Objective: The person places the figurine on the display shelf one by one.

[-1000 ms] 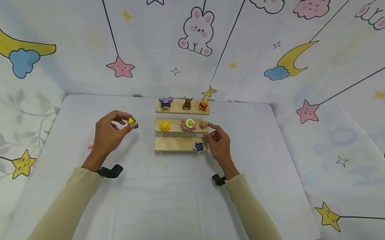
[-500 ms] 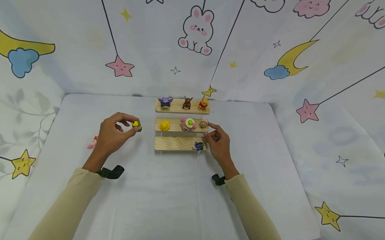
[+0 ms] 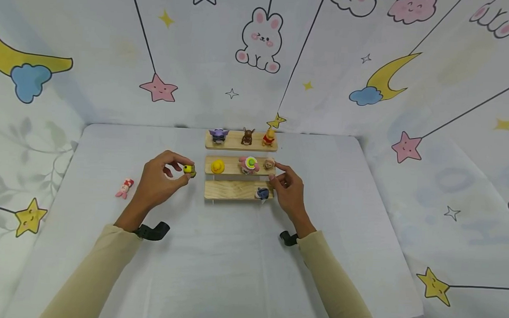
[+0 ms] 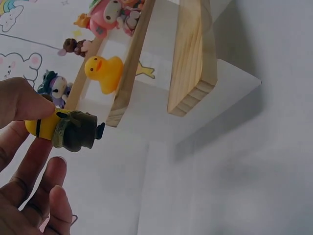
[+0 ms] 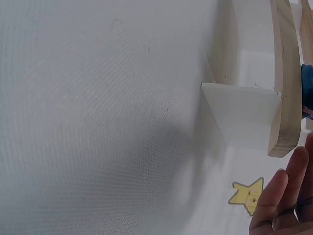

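My left hand pinches a small yellow-and-dark minion figurine between thumb and fingers, held just left of a three-tier wooden display shelf. In the left wrist view the minion lies sideways, close to the shelf's end. My right hand grips the right end of the middle tier, index finger beside a small beige figurine and thumb at the plank's front edge. On that tier also sit a yellow duck and a pink figurine. A blue figurine stands at the right of the bottom tier.
The top tier bears a purple figurine, a brown one and a red-and-yellow bear. A pink figurine with a red top lies on the white-covered table at the left. A printed cloth backdrop rises behind.
My left hand has moved right, toward the shelf, with the minion figurine. The pink figurine on the table has come into full view behind it. My right hand stays in place.
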Tool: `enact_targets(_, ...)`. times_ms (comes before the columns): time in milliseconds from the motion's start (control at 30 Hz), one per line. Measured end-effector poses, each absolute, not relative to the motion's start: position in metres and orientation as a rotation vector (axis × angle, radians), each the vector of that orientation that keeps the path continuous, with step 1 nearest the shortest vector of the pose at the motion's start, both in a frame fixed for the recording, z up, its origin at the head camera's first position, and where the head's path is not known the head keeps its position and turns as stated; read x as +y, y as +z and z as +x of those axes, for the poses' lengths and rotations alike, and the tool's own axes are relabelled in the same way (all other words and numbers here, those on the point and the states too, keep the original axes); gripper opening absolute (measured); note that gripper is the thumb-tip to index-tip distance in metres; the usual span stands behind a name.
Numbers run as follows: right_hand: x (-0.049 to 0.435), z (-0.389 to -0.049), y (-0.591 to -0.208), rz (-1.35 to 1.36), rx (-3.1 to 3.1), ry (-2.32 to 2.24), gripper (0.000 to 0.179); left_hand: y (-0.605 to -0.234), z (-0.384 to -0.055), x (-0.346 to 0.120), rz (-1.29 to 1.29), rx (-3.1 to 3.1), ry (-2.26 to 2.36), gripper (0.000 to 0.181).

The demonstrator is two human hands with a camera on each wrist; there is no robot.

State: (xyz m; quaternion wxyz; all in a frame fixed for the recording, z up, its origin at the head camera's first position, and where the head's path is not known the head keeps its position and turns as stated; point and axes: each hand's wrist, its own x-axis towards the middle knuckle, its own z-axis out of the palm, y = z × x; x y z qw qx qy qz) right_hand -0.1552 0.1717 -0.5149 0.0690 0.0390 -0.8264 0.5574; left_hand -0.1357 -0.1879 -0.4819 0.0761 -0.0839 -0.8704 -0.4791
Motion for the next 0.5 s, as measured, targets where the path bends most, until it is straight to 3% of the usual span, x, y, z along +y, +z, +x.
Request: enact_targets(500, 0.1707, -0.155, -0.5144, 0.149, -2.479, 1.67, 0.038, -0.4877, -0.1352, -0.1842, -0.27, -2.605, -1.448, 0.029)
